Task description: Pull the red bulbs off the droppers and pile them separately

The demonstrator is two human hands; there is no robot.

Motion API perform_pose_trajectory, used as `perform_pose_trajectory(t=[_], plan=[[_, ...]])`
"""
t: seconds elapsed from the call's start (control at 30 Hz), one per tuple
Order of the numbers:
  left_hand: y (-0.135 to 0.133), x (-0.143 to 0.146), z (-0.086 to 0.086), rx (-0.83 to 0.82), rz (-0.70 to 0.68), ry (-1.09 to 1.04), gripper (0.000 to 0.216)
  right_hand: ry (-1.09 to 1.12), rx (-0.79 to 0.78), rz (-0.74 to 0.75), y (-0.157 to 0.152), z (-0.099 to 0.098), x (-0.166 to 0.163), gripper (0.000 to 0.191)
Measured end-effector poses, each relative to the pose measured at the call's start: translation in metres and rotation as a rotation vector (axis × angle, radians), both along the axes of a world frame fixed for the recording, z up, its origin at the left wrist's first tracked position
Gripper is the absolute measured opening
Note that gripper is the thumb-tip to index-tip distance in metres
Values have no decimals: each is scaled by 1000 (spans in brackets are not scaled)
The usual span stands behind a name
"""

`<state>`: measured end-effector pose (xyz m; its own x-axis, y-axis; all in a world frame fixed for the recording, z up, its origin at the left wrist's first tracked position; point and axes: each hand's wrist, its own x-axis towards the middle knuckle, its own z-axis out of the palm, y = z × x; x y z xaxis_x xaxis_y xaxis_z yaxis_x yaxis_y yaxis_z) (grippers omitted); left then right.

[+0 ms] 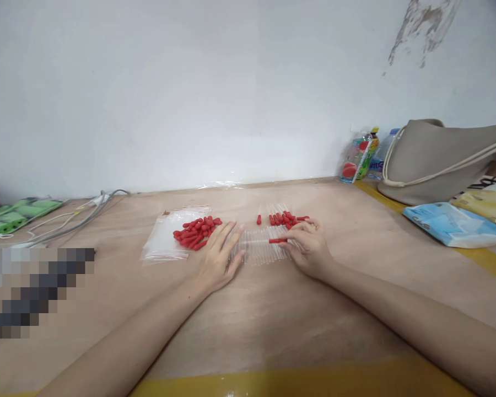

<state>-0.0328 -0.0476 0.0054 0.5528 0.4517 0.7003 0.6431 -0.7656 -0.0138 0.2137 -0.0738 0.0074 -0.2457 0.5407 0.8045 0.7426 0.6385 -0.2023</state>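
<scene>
A row of clear plastic tubes (259, 246) lies on the wooden table (273, 320) between my hands. My left hand (219, 257) rests flat at the row's left end, fingers stretched out and touching the tubes. My right hand (308, 246) is closed in a pinch on one clear tube with a red cap (278, 240), held over the row. A pile of loose red caps (197, 232) lies on a clear plastic bag (167, 240) just left of my left hand. More red-capped tubes (285, 219) lie behind the row.
A beige bag (438, 160) with cord handles, two bottles (361, 157) and a blue packet (454, 223) sit at the right. Grey cables (78, 215) and green rolls (16, 214) lie at the far left by the wall. A yellow tape stripe (314, 380) edges the table.
</scene>
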Motion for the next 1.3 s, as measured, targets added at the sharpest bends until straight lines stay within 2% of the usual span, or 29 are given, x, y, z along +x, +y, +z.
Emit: perform_pose_trajectory(t=[0.23, 0.37, 0.57, 0.77, 0.93, 1.1, 1.3], plan=[[-4, 9, 2, 108, -95, 120, 26, 4, -47, 82, -9, -9, -10, 9], [-4, 12, -1, 117, -143, 123, 19, -41, -69, 92, -9, -11, -11, 9], [-4, 15, -3, 133, -194, 119, 17, -167, 21, 70, -9, -9, -20, 25], [-8, 20, 0, 183, -188, 186, 18, -183, 104, 71, -6, -11, -26, 12], [-8, 21, 0, 192, -202, 216, 17, -198, 165, 118, -6, -10, -26, 11], [-7, 20, -3, 162, -243, 211, 16, -259, 175, 260, -2, -12, -23, 11], [-11, 20, -1, 168, -265, 199, 16, -264, 260, 307, -3, -14, -19, 13]])
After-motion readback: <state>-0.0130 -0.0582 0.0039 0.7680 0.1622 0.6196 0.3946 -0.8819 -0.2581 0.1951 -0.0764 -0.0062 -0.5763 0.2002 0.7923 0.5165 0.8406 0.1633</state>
